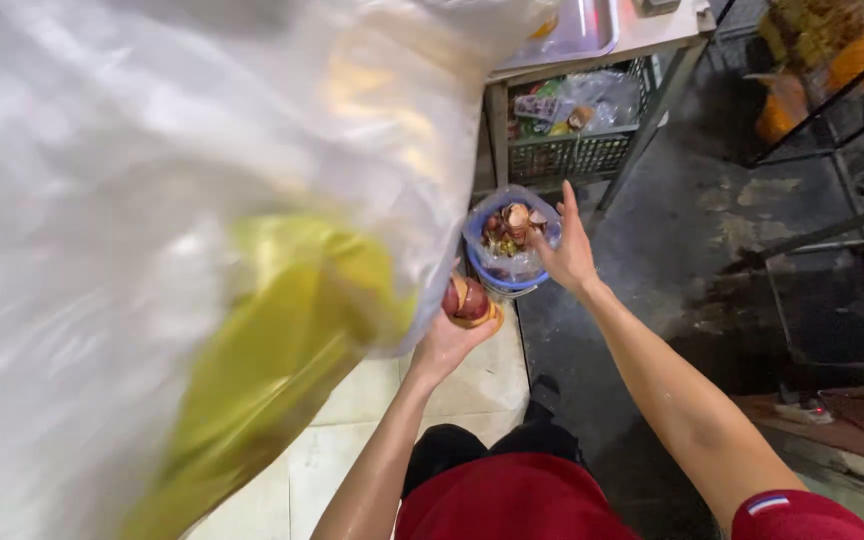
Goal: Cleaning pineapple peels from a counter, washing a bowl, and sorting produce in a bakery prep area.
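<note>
Left hand (452, 335): palm up, fingers cupped around a small pile of onion peels (469, 298), reddish-brown and papery, held just beside the bucket.
Right hand (567, 250): open, fingers spread, pressed against the right side of the bucket's liner.
Bucket (508, 282): small, blue, lined with a clear plastic bag, standing on the floor between the two hands; more peels and scraps heaped inside.
Foreground: large translucent plastic bag (132, 200), blurred, filling the left of the view, something yellow-green showing through.
Behind: metal counter (652, 35) bearing a steel tray (577, 30); wire basket (572, 155) of packets on the shelf beneath.
Floor: pale tiles (352, 440) at left, dark wet concrete at right.
Clothing: red top, short sleeves.
</note>
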